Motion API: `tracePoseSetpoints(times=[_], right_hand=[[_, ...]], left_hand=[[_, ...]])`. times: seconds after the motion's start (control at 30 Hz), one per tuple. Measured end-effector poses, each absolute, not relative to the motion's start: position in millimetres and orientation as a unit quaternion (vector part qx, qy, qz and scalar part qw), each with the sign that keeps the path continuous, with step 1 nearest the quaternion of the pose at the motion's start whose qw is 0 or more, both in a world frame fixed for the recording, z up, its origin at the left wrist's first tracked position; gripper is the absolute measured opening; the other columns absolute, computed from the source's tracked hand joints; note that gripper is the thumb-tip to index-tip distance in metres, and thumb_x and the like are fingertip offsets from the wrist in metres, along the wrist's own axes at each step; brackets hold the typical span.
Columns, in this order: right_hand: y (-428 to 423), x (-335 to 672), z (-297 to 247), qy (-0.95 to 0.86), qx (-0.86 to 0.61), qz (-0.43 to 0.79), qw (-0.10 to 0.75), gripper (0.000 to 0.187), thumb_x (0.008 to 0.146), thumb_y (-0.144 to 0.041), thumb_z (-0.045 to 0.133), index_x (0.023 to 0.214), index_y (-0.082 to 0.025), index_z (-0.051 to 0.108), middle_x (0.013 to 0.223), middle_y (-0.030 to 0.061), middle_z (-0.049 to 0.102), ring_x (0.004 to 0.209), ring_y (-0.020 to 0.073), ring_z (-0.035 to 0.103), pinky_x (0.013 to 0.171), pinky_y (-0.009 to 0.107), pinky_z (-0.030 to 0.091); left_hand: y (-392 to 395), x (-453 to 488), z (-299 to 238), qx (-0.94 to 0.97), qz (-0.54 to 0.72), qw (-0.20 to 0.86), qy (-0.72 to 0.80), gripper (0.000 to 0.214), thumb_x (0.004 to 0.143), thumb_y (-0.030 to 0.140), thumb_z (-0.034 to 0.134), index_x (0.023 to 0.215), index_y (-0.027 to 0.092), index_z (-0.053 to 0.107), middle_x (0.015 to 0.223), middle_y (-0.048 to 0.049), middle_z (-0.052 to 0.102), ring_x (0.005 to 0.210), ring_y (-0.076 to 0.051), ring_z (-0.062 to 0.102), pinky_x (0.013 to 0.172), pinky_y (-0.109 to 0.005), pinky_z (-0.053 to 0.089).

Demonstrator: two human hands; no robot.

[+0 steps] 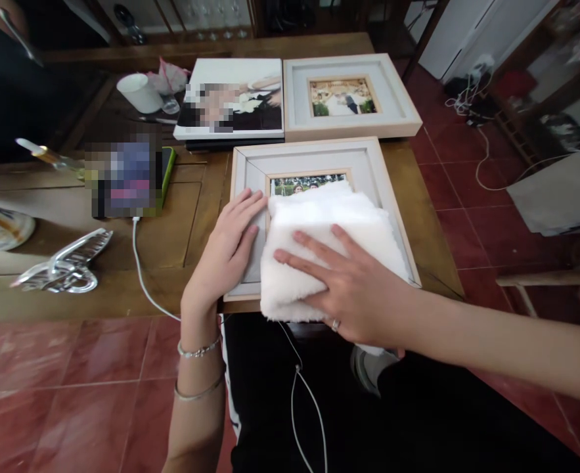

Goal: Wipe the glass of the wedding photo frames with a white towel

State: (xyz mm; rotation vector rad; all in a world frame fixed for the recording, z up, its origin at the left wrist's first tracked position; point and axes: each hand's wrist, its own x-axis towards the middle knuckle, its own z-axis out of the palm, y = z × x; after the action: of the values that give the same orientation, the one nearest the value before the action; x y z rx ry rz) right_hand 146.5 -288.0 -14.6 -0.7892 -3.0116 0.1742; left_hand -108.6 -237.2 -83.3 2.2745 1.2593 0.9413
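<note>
Spreading its fingers, the right hand (353,282) lies atop a folded white cloth (314,215); its grip cannot be told, the thumb being hidden. The cloth covers the near, right part of a picture frame (373,180) on the counter (426,230). The left hand (231,243), loosely uncurled, holding nothing, rests along the picture frame's left side. A second frame (392,95) lies beyond.

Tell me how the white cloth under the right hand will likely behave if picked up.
The white cloth would probably flop, since its near end hangs past the picture frame. Its fluffy pile suggests little weight for its bulk. The layered folds might fall open.
</note>
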Motion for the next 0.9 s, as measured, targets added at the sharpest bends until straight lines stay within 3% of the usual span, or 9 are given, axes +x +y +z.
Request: tracePoseSetpoints(times=[0.23,0.53,0.67,0.9], right_hand=[[-226,144,-25,-0.946,-0.323,0.027,-0.031,0.051,0.095,-0.019,0.057,0.145,-0.027,0.063,0.171,0.0084,0.028,0.159,0.0417,0.021,0.117,0.081,0.024],[-121,154,-43,-0.912,-0.405,-0.024,0.058,0.057,0.094,-0.023,0.055,0.151,-0.022,0.055,0.176,0.0078,0.018,0.161,0.0444,0.009,0.121,0.081,0.006],[-109,153,-43,-0.906,-0.418,-0.023,0.064,0.055,0.095,-0.025,0.052,0.15,-0.022,0.057,0.174,0.0064,0.025,0.16,0.044,0.012,0.124,0.077,0.01],[-177,148,-15,-0.935,-0.35,0.021,-0.062,0.049,0.101,-0.024,0.046,0.148,-0.02,0.06,0.171,0.0121,0.031,0.158,0.0494,0.017,0.111,0.087,0.025]], left_hand=[[-236,-109,-83,0.816,0.325,0.182,0.443,0.046,0.109,0.036,0.044,0.153,0.033,0.052,0.158,-0.004,0.054,0.156,-0.028,0.037,0.13,-0.057,0.03],[-238,-107,-80,0.815,0.324,0.184,0.444,0.045,0.108,0.031,0.044,0.153,0.03,0.052,0.159,-0.0053,0.053,0.156,-0.026,0.037,0.13,-0.055,0.029],[-238,-107,-80,0.813,0.326,0.183,0.446,0.044,0.108,0.031,0.043,0.151,0.03,0.053,0.158,-0.0053,0.054,0.155,-0.025,0.038,0.13,-0.053,0.029],[-240,-105,-79,0.81,0.33,0.183,0.449,0.043,0.108,0.026,0.044,0.15,0.025,0.054,0.158,-0.0075,0.054,0.156,-0.025,0.038,0.13,-0.051,0.03]])
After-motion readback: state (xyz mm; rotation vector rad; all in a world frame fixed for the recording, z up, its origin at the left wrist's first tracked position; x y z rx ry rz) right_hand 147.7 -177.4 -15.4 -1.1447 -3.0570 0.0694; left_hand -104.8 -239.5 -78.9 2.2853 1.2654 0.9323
